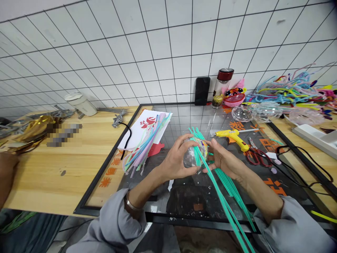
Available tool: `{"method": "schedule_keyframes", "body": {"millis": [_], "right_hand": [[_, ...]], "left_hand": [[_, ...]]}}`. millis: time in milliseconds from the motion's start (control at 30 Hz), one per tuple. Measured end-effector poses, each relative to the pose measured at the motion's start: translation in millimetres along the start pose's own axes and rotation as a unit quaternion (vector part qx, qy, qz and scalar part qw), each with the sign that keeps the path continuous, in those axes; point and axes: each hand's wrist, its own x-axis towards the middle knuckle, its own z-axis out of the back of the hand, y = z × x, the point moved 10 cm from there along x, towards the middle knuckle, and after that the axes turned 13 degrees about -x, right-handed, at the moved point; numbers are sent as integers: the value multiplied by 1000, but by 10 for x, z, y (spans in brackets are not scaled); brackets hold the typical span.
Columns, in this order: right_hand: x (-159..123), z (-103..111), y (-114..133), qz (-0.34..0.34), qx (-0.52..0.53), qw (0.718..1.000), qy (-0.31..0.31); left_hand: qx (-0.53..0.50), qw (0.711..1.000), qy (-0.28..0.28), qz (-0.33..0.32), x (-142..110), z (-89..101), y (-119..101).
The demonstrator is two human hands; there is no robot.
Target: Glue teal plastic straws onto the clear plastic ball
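Note:
A clear plastic ball [189, 159] is held above the dark glass-topped board, with coloured strands showing at its upper right. My left hand [175, 156] curls around the ball's left side, thumb below and fingers over the top. On the right side, my right hand [225, 161] has its fingers against the ball, some of them hidden behind it. Teal pipe cleaners [219, 191] lie across the front of the ball and trail toward me past the board's edge. Beneath my right hand, more teal pipe cleaners [235, 191] rest on the board.
Pastel pipe cleaners [147, 144] lie on white paper [129, 135] at left. To the right are a yellow glue gun [233, 137], red-handled scissors [254, 156] and a black cord [289, 182]. A phone [202, 91] and bottle [222, 88] stand by the wall. Another person's arm [6, 175] shows far left.

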Motion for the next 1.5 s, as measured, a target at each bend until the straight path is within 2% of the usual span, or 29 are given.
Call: {"method": "schedule_keyframes", "body": {"millis": [200, 367, 433, 600, 733, 867, 1000, 1067, 1133, 1167, 1200, 1267, 1333, 1400, 1433, 1467, 1500], "right_hand": [[19, 52, -38, -17, 13, 1000, -18], [44, 81, -35, -8, 3, 1000, -23], [54, 75, -43, -9, 13, 1000, -21], [48, 59, -73, -19, 33, 999, -25], [37, 48, -59, -8, 24, 999, -23], [23, 35, -17, 10, 17, 1000, -15], [19, 47, -51, -7, 17, 1000, -24], [28, 114, -41, 0, -13, 999, -46], [26, 296, 59, 42, -93, 989, -105], [3, 433, 156, 75, -153, 973, -153], [-42, 583, 273, 109, -222, 946, -209], [-186, 861, 531, 166, -366, 856, -324], [-321, 1132, 672, 138, -486, 748, -431], [-333, 1302, 697, 54, -603, 647, -464], [-298, 1355, 669, 10, -649, 610, -455], [-256, 1390, 629, -25, -681, 586, -439], [-216, 1406, 588, -44, -698, 575, -425]], "left_hand": [[-76, 990, -31, 116, 3, 72, 234], [-141, 961, -31, 238, -76, 30, 422], [-164, 949, -26, 268, -106, -1, 470], [-210, 934, -21, 289, -137, -57, 542], [-215, 933, -16, 289, -142, -76, 561], [-211, 935, -31, 283, -121, -41, 538], [-214, 933, -55, 284, -111, -5, 541], [-244, 925, -64, 286, -118, -16, 554], [-246, 916, -65, 309, -152, -35, 592], [-255, 912, -66, 316, -164, -47, 600], [-269, 905, -65, 323, -176, -64, 606], [-305, 887, -66, 340, -204, -102, 618], [-331, 874, -66, 349, -220, -132, 625], [-339, 873, -64, 345, -217, -143, 623], [-339, 874, -63, 342, -213, -144, 622], [-336, 876, -63, 340, -210, -142, 625], [-335, 876, -64, 341, -213, -143, 633]]}}
